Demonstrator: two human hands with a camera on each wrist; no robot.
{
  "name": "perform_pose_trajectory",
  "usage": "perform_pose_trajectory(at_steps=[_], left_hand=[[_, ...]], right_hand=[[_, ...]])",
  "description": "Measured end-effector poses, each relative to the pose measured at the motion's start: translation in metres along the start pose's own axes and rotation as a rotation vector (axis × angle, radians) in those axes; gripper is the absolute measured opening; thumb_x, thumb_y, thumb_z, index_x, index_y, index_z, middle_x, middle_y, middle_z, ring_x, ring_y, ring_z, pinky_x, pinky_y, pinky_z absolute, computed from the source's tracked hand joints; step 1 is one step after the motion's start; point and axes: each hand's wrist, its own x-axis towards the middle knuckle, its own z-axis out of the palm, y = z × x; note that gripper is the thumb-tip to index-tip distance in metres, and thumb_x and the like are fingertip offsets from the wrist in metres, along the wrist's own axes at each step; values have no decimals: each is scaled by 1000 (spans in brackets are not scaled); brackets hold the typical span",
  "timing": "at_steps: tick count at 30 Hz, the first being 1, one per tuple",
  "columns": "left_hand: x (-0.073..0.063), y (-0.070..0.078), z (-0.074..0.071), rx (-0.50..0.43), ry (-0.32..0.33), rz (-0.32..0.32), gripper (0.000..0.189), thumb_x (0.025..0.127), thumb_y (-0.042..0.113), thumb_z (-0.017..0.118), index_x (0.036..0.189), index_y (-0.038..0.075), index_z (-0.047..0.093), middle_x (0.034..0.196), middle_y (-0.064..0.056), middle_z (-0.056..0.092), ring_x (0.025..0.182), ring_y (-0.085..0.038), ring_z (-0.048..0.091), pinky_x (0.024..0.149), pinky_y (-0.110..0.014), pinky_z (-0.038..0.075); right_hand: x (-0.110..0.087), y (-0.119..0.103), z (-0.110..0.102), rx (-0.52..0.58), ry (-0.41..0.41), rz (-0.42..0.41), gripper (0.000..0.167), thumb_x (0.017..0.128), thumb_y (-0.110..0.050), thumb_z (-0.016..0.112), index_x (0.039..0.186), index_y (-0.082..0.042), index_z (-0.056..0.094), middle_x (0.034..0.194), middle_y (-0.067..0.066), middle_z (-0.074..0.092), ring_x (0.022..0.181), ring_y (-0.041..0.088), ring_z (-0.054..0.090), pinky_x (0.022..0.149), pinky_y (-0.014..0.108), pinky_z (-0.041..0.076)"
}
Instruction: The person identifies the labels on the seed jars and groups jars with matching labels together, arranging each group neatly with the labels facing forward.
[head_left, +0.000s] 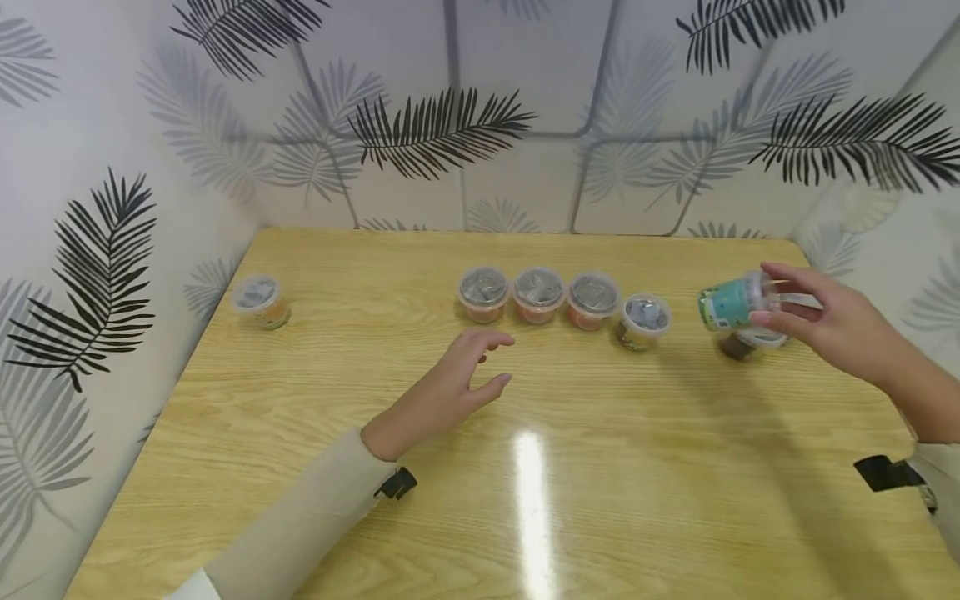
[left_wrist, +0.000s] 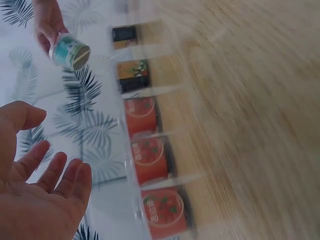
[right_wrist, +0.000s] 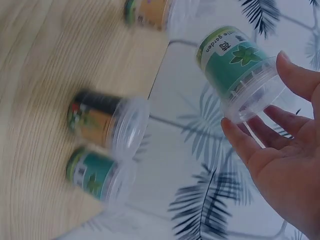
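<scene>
My right hand (head_left: 843,325) pinches a small plastic cup (head_left: 726,304) with a teal label by its clear lid, thumb on one side and fingers on the other. The cup is tipped sideways in the air, and a green leaf shows on its label in the right wrist view. Below it stands a dark cup (head_left: 742,343), partly hidden by the held cup and the hand. My left hand (head_left: 450,379) hovers over the middle of the table with nothing in it, fingers loosely bent and thumb apart. Nearest to it are three red-labelled cups (head_left: 483,296) in a row.
Right of the red cups stands an orange-and-black cup (head_left: 643,323). A lone cup (head_left: 261,302) is at the table's far left. Another teal-labelled cup (right_wrist: 92,177) shows in the right wrist view. Leaf-patterned walls (head_left: 525,192) border the wooden table (head_left: 360,275) at the back and sides.
</scene>
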Motion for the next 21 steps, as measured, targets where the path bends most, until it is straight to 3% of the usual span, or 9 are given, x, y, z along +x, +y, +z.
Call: perform_pose_trajectory(at_steps=[3,6,13,17,18,21], left_hand=[[19,1,10,34,-43,10,44,94,23,55,134,10,41,132,-1,40,116,-11,38,95,-30,41],[38,6,21,82,-85,56,44,94,23,54,133,9,41,133,-3,40,119,-13,38,98,-29,38],[72,17,45,146,-202,96,44,95,24,53,134,11,39,134,-2,37,124,-14,34,102,-25,32],[89,21,61,186,-257,128,45,96,28,50,135,11,38,135,-1,37,124,-12,33,100,-21,32],[92,21,64,199,-265,134,45,96,29,50,135,11,38,135,-1,37,124,-11,33,100,-20,32],[102,20,74,246,-266,158,46,95,29,51,135,10,39,133,0,39,124,-9,34,100,-17,30]], right_hand=[[3,14,-7,-61,12,24,75,92,-34,58,149,-9,16,149,23,20,123,49,31,93,36,45],[5,27,-13,-133,46,27,75,93,-35,55,149,-7,13,147,26,19,121,50,30,93,60,34],[11,60,-30,-274,95,-23,72,94,-25,56,142,10,16,138,38,22,117,56,27,89,67,30],[16,128,-41,-355,193,-49,73,91,-23,61,144,6,19,137,37,26,118,55,29,86,66,34],[18,150,-44,-372,231,-53,74,89,-23,64,144,4,21,137,36,28,118,54,31,82,60,42],[24,205,-53,-410,332,-53,79,84,-29,70,145,-3,26,139,32,31,120,52,32,81,58,43]])
